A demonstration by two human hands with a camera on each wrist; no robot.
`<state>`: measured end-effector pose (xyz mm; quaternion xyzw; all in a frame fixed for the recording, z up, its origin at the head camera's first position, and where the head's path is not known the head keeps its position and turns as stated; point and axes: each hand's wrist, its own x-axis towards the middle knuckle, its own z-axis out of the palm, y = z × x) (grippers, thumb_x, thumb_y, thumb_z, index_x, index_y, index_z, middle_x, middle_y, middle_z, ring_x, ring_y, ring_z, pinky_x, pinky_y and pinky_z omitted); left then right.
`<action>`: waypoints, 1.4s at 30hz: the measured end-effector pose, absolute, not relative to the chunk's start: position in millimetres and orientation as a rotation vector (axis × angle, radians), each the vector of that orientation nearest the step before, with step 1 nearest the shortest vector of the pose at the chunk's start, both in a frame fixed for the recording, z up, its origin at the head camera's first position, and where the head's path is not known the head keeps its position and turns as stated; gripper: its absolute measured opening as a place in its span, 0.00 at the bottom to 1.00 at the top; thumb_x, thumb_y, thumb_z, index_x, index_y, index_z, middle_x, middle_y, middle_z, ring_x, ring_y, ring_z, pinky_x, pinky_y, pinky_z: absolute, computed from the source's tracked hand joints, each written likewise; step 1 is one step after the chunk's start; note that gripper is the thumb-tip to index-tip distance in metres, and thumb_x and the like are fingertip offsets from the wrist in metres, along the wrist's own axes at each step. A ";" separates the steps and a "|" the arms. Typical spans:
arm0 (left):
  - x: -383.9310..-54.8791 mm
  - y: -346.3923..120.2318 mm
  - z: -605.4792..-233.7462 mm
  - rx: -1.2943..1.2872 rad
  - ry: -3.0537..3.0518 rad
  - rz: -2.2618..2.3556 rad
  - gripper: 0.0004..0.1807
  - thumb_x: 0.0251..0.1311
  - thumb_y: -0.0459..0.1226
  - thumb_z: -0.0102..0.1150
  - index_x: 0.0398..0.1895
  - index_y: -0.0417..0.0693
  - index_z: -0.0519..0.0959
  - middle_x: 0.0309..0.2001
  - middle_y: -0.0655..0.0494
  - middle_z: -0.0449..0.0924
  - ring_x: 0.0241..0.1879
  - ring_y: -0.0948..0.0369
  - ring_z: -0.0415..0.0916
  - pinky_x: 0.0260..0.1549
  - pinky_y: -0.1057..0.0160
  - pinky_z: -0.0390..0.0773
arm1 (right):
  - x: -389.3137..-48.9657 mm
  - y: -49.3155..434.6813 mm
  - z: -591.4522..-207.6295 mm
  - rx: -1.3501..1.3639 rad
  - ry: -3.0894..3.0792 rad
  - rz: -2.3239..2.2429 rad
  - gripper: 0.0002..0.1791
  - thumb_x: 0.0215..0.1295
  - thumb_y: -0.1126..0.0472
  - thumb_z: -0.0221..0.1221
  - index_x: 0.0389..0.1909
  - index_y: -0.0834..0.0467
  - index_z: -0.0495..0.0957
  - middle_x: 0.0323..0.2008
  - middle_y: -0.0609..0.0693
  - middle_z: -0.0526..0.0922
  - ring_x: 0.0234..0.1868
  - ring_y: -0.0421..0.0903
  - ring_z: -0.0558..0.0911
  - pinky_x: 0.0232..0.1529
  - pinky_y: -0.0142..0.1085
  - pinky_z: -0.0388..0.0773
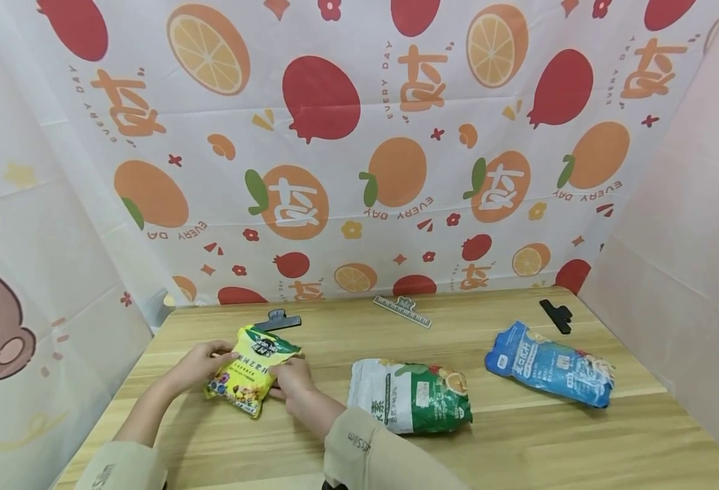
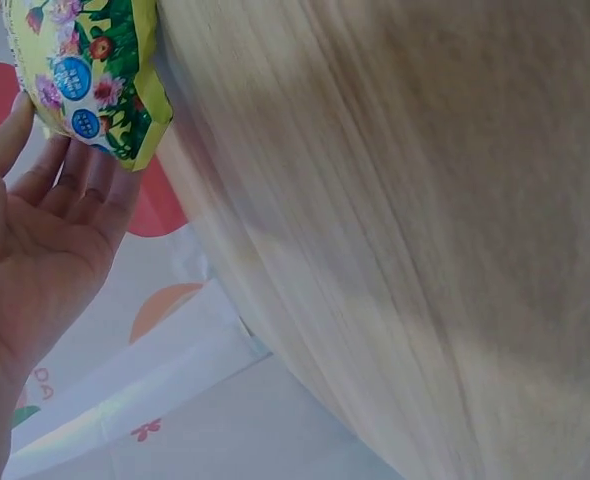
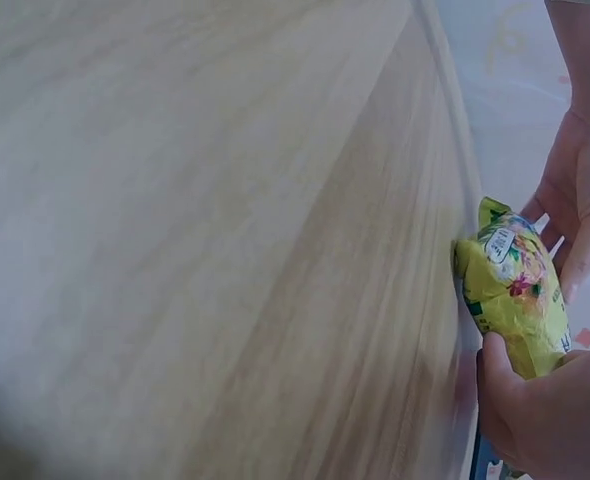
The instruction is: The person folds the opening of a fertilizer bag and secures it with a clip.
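Note:
A small yellow bag (image 1: 251,371) printed with flowers, its top edge green, stands tilted on the left of the wooden table. My left hand (image 1: 198,367) holds its left side, thumb on one face and fingers behind, as the left wrist view shows. On its right side, my right hand (image 1: 298,381) grips the bag, the thumb lying along it in the right wrist view. The bag's lower end is near or on the tabletop; exact contact is unclear. Just behind it lies a dark grey sealing clip (image 1: 278,320).
A white and green bag (image 1: 411,397) lies right of my right hand. Farther right is a blue bag (image 1: 552,367). Along the back of the wooden table (image 1: 518,449) lie a clear sealing clip (image 1: 403,310) and a black one (image 1: 557,316). A fruit-printed cloth (image 1: 347,231) hangs behind.

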<state>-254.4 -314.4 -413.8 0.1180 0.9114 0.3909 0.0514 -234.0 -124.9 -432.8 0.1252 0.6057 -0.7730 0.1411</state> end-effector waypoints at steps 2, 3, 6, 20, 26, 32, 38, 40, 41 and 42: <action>-254.1 -313.8 -414.0 0.334 2.760 1.222 0.21 0.65 0.37 0.51 0.48 0.22 0.70 0.35 0.46 0.75 0.33 0.57 0.71 0.27 0.63 0.75 | -234.7 -124.0 -431.6 0.337 1.771 -2.231 0.24 0.58 0.74 0.55 0.57 0.73 0.64 0.39 0.58 0.76 0.41 0.54 0.78 0.41 0.43 0.77; -254.1 -313.4 -413.6 0.323 2.753 1.238 0.21 0.65 0.37 0.51 0.49 0.21 0.69 0.35 0.46 0.75 0.33 0.56 0.71 0.27 0.63 0.75 | -235.0 -123.8 -430.8 0.327 1.781 -2.233 0.24 0.58 0.74 0.55 0.56 0.73 0.65 0.39 0.57 0.76 0.41 0.53 0.78 0.41 0.43 0.77; -254.5 -312.4 -411.8 0.308 2.735 1.281 0.23 0.65 0.37 0.50 0.49 0.20 0.67 0.36 0.45 0.75 0.33 0.56 0.71 0.27 0.62 0.77 | -236.4 -122.7 -428.2 0.302 1.811 -2.233 0.21 0.57 0.73 0.55 0.54 0.71 0.68 0.39 0.55 0.76 0.40 0.52 0.78 0.41 0.43 0.77; -252.0 -302.1 -407.7 0.278 2.675 1.444 0.26 0.65 0.36 0.52 0.53 0.17 0.61 0.45 0.35 0.70 0.42 0.47 0.72 0.36 0.56 0.78 | -244.4 -113.4 -422.6 0.209 2.008 -2.217 0.14 0.55 0.74 0.58 0.44 0.65 0.75 0.34 0.50 0.76 0.37 0.46 0.76 0.42 0.39 0.75; -253.0 -300.5 -410.6 0.253 2.657 1.494 0.27 0.64 0.36 0.53 0.54 0.19 0.60 0.45 0.35 0.69 0.44 0.47 0.72 0.36 0.58 0.78 | -245.2 -109.8 -420.9 0.148 2.044 -2.214 0.12 0.56 0.74 0.58 0.42 0.64 0.76 0.33 0.49 0.75 0.37 0.45 0.75 0.42 0.38 0.75; -252.6 -301.3 -412.9 0.264 2.642 1.537 0.25 0.63 0.34 0.53 0.52 0.20 0.61 0.44 0.36 0.69 0.43 0.48 0.72 0.36 0.60 0.78 | -245.2 -107.4 -419.6 0.060 2.171 -2.155 0.10 0.55 0.73 0.58 0.39 0.64 0.76 0.31 0.48 0.74 0.33 0.44 0.74 0.36 0.38 0.75; -248.2 -304.8 -416.9 0.262 2.605 1.576 0.22 0.61 0.33 0.56 0.49 0.22 0.62 0.43 0.37 0.69 0.42 0.49 0.72 0.37 0.59 0.78 | -244.0 -104.3 -421.5 -0.064 2.343 -2.026 0.08 0.55 0.72 0.59 0.37 0.64 0.76 0.30 0.49 0.74 0.31 0.43 0.73 0.32 0.36 0.75; -247.3 -305.5 -418.0 0.257 2.586 1.591 0.21 0.61 0.33 0.56 0.48 0.24 0.63 0.44 0.37 0.68 0.43 0.49 0.72 0.37 0.59 0.78 | -244.1 -103.9 -422.0 -0.091 2.379 -1.999 0.08 0.55 0.72 0.59 0.37 0.64 0.76 0.30 0.49 0.74 0.31 0.43 0.74 0.31 0.35 0.76; -247.1 -305.5 -418.4 0.254 2.583 1.597 0.20 0.61 0.34 0.56 0.47 0.24 0.63 0.44 0.37 0.68 0.44 0.48 0.72 0.37 0.59 0.78 | -244.2 -103.5 -421.8 -0.106 2.395 -1.985 0.08 0.55 0.72 0.59 0.36 0.63 0.76 0.30 0.48 0.75 0.31 0.43 0.74 0.31 0.35 0.76; -247.0 -305.4 -418.8 0.249 2.579 1.608 0.20 0.61 0.34 0.56 0.46 0.25 0.63 0.44 0.38 0.68 0.44 0.48 0.72 0.38 0.59 0.78 | -244.5 -103.1 -421.5 -0.111 2.403 -1.976 0.08 0.55 0.71 0.59 0.36 0.63 0.76 0.30 0.48 0.75 0.31 0.43 0.74 0.31 0.34 0.76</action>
